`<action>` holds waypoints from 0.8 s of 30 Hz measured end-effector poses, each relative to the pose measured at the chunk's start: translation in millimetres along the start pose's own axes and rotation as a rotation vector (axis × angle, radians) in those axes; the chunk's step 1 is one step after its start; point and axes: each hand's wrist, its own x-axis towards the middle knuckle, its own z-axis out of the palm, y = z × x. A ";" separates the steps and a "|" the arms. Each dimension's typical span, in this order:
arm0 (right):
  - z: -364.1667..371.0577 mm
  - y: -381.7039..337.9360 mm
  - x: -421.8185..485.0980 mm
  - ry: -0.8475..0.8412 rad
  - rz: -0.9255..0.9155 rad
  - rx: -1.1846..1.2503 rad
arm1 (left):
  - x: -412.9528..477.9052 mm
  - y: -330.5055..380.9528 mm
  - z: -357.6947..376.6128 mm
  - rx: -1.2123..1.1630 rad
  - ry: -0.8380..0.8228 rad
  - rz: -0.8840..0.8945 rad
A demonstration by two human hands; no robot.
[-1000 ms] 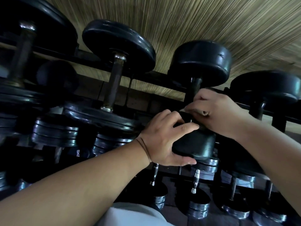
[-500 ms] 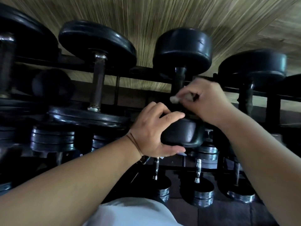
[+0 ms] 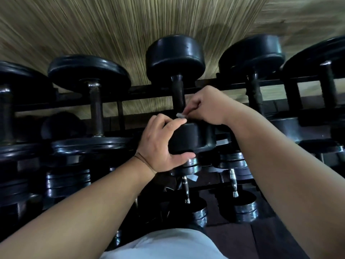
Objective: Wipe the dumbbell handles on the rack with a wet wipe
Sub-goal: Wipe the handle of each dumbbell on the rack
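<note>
A black dumbbell (image 3: 175, 58) lies on the top tier of the rack (image 3: 130, 94), its dark handle (image 3: 178, 92) running toward me. My left hand (image 3: 160, 144) grips its near head (image 3: 194, 137), fingers over the top and thumb underneath. My right hand (image 3: 207, 105) pinches a small white wet wipe (image 3: 181, 115) at the near end of that handle, just above the near head. Most of the wipe is hidden inside my fingers.
More black dumbbells fill the top tier: one at the left (image 3: 89, 75) and one at the right (image 3: 252, 53). Lower tiers hold chrome-plated dumbbells (image 3: 233, 184). A wall of reed matting (image 3: 112, 25) stands behind the rack.
My right hand has slid the wipe back down the handle toward the near head. My left hand keeps its grip. The camera has shifted left, so the rack sits further right.
</note>
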 end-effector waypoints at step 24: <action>-16.5 -10.7 -151.5 0.678 0.071 0.142 | 56.8 93.8 -83.1 0.100 -0.442 -0.328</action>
